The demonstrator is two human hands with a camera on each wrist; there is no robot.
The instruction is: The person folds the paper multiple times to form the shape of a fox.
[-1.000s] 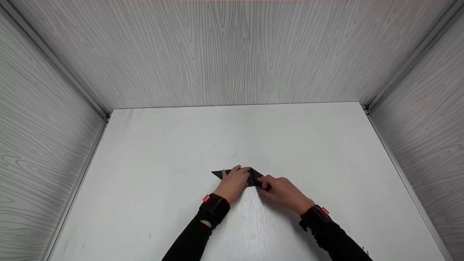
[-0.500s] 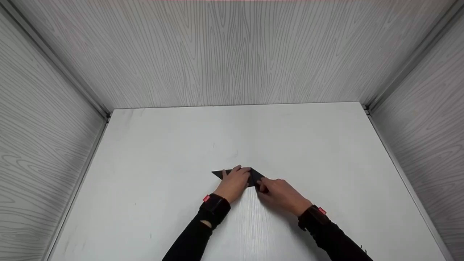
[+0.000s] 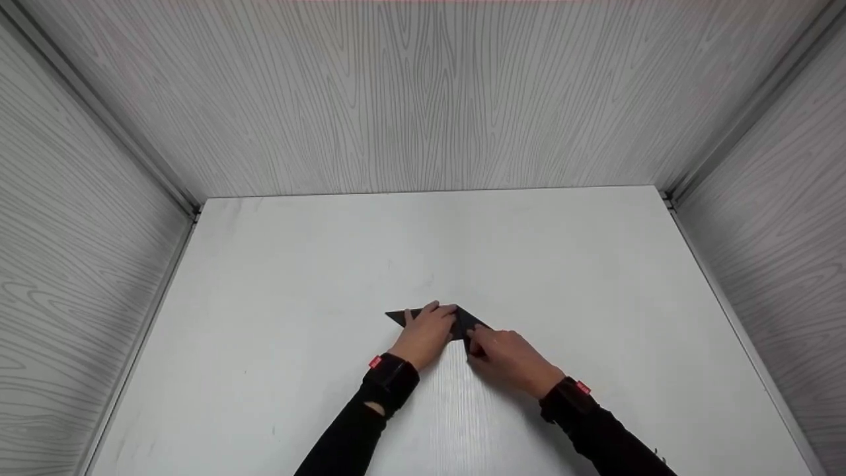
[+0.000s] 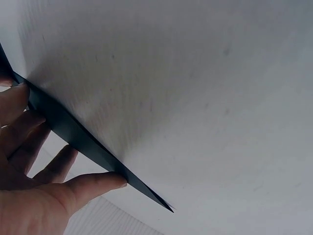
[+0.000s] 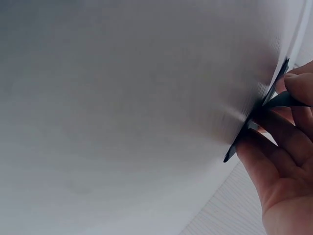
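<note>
A black folded sheet of paper (image 3: 465, 320) lies low on the white tabletop in the head view, with a pointed corner sticking out to the left. My left hand (image 3: 426, 336) rests on its middle, fingers spread and fairly straight. In the left wrist view, the paper (image 4: 73, 133) appears edge-on as a long dark strip, touched by the thumb and fingers. At the right part, my right hand (image 3: 512, 359) pinches a flap with curled fingers. The right wrist view shows the flap of paper (image 5: 281, 100) rising between the fingers; part of the sheet is hidden under both hands.
The white tabletop (image 3: 297, 277) is walled by wood-grain panels at the back (image 3: 423, 99), left (image 3: 79, 231) and right (image 3: 773, 218). Dark cuffs with red tags circle both wrists. A small dark mark (image 3: 659, 456) shows beside the right sleeve.
My right hand has shifted slightly left and toward me, along the paper's right part, and more of the black upper right edge shows. The left hand stays in place.
</note>
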